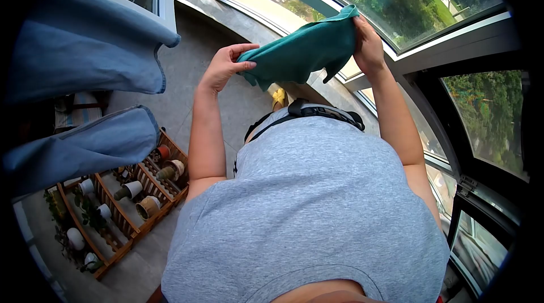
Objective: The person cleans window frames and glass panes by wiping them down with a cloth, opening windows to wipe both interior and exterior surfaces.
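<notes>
A green cloth [306, 52] is stretched between my two hands in front of my waist, near the window. Its lower edge hangs loose and uneven. My left hand [228, 66] pinches one end between thumb and fingers. At the other end, my right hand [369, 45] grips the upper corner, held a little higher than the left. Part of the right hand's fingers is hidden behind the fabric.
Blue jeans [85, 42] hang at the left, their legs reaching toward my left arm. Below them is a wooden plant rack [135, 234] with several pots. Window frames [447, 42] curve along the front and right. A yellow shoe [279, 98] shows on the grey tiled floor [187, 70].
</notes>
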Tool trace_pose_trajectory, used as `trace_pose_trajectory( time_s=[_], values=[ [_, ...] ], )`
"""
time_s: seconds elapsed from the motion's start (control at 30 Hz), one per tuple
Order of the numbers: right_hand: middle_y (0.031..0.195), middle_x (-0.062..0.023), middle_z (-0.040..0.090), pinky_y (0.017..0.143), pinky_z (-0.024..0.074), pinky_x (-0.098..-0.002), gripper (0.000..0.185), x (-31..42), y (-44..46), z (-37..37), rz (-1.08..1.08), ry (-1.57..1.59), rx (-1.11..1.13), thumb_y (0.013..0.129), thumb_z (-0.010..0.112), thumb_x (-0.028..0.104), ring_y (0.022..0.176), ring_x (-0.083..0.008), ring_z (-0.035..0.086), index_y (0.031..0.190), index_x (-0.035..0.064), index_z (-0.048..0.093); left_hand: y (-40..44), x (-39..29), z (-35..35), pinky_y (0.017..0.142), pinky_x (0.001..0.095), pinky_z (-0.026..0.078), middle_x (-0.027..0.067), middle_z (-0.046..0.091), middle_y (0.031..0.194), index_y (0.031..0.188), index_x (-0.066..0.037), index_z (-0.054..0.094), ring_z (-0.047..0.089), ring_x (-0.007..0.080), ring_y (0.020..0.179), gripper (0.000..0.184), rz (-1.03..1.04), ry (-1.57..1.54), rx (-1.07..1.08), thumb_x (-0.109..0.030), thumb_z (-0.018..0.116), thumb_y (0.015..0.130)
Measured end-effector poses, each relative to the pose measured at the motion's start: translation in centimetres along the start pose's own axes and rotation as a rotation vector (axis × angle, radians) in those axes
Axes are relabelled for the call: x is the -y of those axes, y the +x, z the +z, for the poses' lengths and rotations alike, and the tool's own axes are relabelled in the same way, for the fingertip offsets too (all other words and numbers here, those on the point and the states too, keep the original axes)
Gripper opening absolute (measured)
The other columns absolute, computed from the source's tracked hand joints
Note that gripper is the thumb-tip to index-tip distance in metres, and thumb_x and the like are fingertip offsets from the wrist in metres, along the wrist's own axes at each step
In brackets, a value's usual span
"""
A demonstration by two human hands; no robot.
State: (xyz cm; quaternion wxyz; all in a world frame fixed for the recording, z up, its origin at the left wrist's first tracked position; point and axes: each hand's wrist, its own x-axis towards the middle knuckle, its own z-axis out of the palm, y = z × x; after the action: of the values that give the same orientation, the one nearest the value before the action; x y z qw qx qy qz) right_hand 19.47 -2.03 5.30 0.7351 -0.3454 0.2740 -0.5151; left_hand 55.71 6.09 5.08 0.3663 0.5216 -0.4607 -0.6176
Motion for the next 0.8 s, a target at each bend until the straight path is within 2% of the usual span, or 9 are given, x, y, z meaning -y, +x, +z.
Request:
trace_pose_trajectory(
  time_s=[0.07,0.23,0.3,0.43,0.47,0.5,0.63,0.7,0.8],
  values=[
    [0.113,-0.0028,0.071,0.097,0.0496,-0.0312,0.032,0.0,-0.1,-0.3,0.015,-0.125,-0.001,0.109,0.048,0.027,0.104,-0.0131,0.066,0.129,0.0055,0.062,0.3,0.5,-0.4,0.077,0.0253,0.050,-0.0007,0.070,0.089,0.110,-0.001,0.076,0.064,0.0086,0.083,0.037,-0.075,0.120,-0.009,-0.011,0.089,0.077],
    [0.109,0.0008,0.070,0.096,0.0457,-0.0281,0.033,-0.9,0.0,-1.8,-0.025,-0.364,-0.032,0.105,0.056,0.031,0.099,-0.0089,0.062,0.124,0.0072,0.069,0.1,-0.3,-0.9,0.074,0.0237,0.049,-0.0019,0.070,0.086,0.101,-0.002,0.075,0.062,0.0070,0.078,0.030,-0.036,0.183,0.005,-0.013,0.090,0.078],
    [0.105,0.0023,0.069,0.097,0.0447,-0.0283,0.034,-2.0,0.5,-3.0,-0.017,-0.602,-0.104,0.104,0.059,0.033,0.095,-0.0084,0.059,0.125,0.0083,0.070,-0.5,-2.0,-0.3,0.073,0.0229,0.048,-0.0019,0.070,0.085,0.099,-0.002,0.074,0.061,0.0064,0.078,0.028,0.006,0.165,0.015,-0.014,0.089,0.079],
    [0.088,0.0025,0.059,0.073,0.0504,-0.0224,0.038,-3.3,1.8,-3.3,0.054,-0.759,-0.074,0.106,0.058,0.033,0.080,-0.0072,0.059,0.133,0.0072,0.066,-0.1,-3.5,1.9,0.070,0.0211,0.049,-0.0009,0.069,0.086,0.102,-0.001,0.073,0.061,0.0054,0.075,0.024,0.071,0.002,0.049,-0.014,0.085,0.085],
    [0.092,-0.0024,0.062,0.064,0.0558,-0.0247,0.042,-3.2,1.8,-1.9,0.145,-0.635,-0.089,0.106,0.059,0.030,0.073,-0.0095,0.061,0.139,0.0051,0.059,0.5,-3.6,2.5,0.069,0.0211,0.050,0.0000,0.069,0.086,0.102,-0.001,0.072,0.062,0.0057,0.074,0.021,0.098,-0.089,0.015,-0.013,0.082,0.088],
    [0.094,-0.0076,0.064,0.069,0.0599,-0.0275,0.049,-3.4,1.7,-0.4,0.170,-0.646,-0.114,0.103,0.064,0.027,0.075,-0.0130,0.066,0.144,0.0024,0.051,1.0,-3.6,3.2,0.069,0.0211,0.050,0.0000,0.069,0.086,0.102,-0.001,0.072,0.062,0.0057,0.074,0.021,0.099,-0.087,0.017,-0.013,0.082,0.088],
    [0.103,-0.0141,0.067,0.078,0.0609,-0.0304,0.047,-5.3,0.4,4.0,0.160,-0.697,0.066,0.094,0.078,0.023,0.090,-0.0184,0.071,0.126,-0.0016,0.053,3.3,-2.8,5.3,0.064,0.0254,0.057,0.0028,0.069,0.086,0.107,0.001,0.069,0.067,0.0104,0.073,0.016,0.043,-0.371,-0.179,-0.008,0.074,0.095],
    [0.111,-0.0098,0.066,0.097,0.0550,-0.0343,0.057,-4.9,-0.2,6.1,0.143,-0.798,0.320,0.090,0.083,0.023,0.108,-0.0209,0.067,0.131,0.0026,0.048,3.9,-2.5,6.4,0.067,0.0258,0.057,0.0040,0.069,0.091,0.112,0.002,0.067,0.067,0.0110,0.077,0.020,0.060,-0.476,-0.268,-0.009,0.073,0.096],
    [0.115,-0.0087,0.067,0.098,0.0544,-0.0336,0.056,-6.4,-0.8,7.9,0.036,-0.789,0.216,0.087,0.086,0.020,0.109,-0.0177,0.067,0.130,0.0019,0.055,3.3,-4.0,8.9,0.077,0.0265,0.057,0.0062,0.070,0.100,0.122,0.006,0.064,0.067,0.0120,0.088,0.026,0.054,-0.527,-0.182,-0.010,0.065,0.102]
  ],
)
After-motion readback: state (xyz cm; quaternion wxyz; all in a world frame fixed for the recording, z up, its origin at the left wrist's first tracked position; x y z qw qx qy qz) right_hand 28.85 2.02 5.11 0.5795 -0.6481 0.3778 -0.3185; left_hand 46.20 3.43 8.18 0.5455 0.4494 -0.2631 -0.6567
